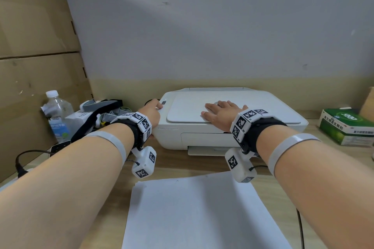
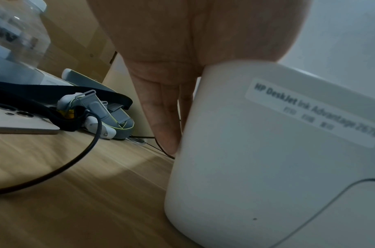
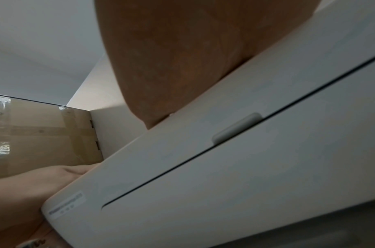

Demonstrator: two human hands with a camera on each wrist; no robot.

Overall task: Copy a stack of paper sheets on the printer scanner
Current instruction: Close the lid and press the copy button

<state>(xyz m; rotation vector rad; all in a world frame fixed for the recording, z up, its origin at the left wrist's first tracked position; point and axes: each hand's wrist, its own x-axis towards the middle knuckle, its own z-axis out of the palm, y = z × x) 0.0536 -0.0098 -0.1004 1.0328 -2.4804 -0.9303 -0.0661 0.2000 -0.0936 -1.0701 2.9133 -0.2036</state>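
Both hands (image 1: pixel 150 112) (image 1: pixel 221 112) on smooth, round-cornered white plastic printer (image 1: pixel 263 125).

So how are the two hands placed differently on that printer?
The right hand lies flat, fingers straight, on the closed scanner lid. The left hand sits at the printer's left corner, its fingers reaching toward the control panel, with one finger down the side wall. Both touch the printer; neither holds the paper sheets.

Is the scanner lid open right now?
No, the lid lies flat and closed on the printer, with the right hand resting on it.
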